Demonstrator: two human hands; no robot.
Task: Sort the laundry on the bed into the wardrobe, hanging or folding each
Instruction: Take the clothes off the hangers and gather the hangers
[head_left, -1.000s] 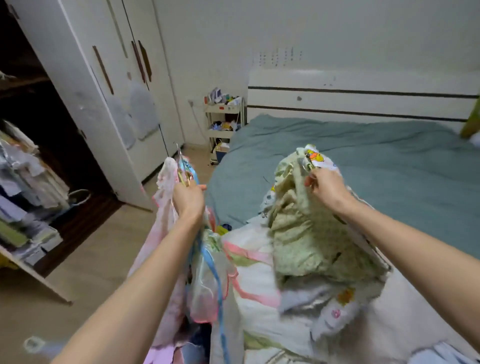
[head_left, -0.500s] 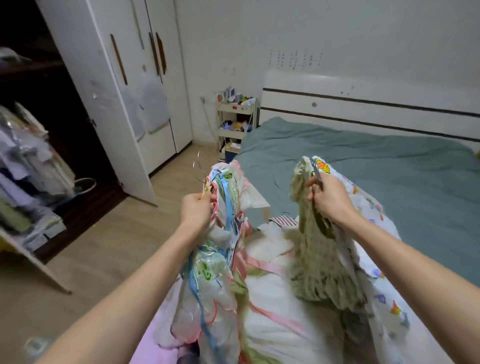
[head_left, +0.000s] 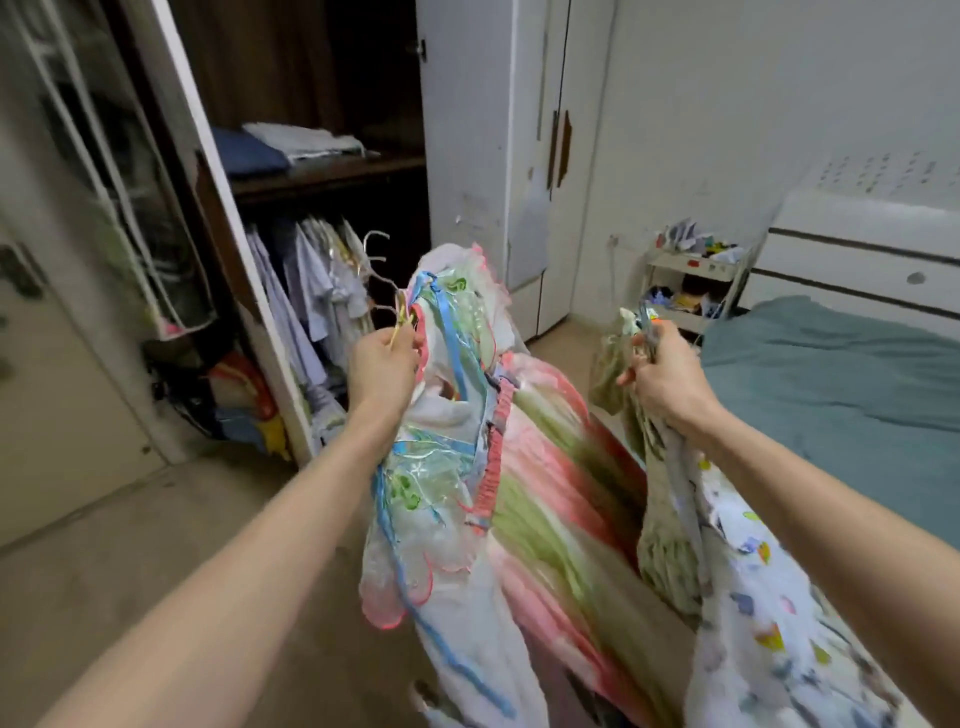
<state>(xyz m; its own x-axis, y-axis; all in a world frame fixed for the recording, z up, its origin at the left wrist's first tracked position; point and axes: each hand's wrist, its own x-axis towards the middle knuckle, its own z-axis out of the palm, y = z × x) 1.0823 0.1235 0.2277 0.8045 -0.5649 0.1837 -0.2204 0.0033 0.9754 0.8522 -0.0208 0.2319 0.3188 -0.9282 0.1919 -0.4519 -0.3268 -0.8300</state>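
Observation:
My left hand (head_left: 382, 366) grips a bunch of hangers (head_left: 387, 291) by their hooks, with pink, green and blue garments (head_left: 457, 467) hanging from them. My right hand (head_left: 667, 382) grips a second bunch: a green patterned garment (head_left: 662, 551) and a white printed one (head_left: 769, 623). Both bundles hang in the air between the bed (head_left: 841, 395) on the right and the open wardrobe (head_left: 311, 208) at the left. Inside the wardrobe, light clothes (head_left: 311, 301) hang on a rail under a shelf with folded items (head_left: 280, 148).
The open wardrobe door (head_left: 223, 249) stands edge-on left of the hanging section, with an organiser (head_left: 130, 208) hanging on it. Bags (head_left: 244, 395) lie on the floor at its foot. A small trolley shelf (head_left: 691, 280) stands by the headboard. Bare floor (head_left: 156, 545) spreads at lower left.
The view has swung left from the bed toward the open wardrobe. Both hands have carried their bundles of clothes off the bed and toward the wardrobe.

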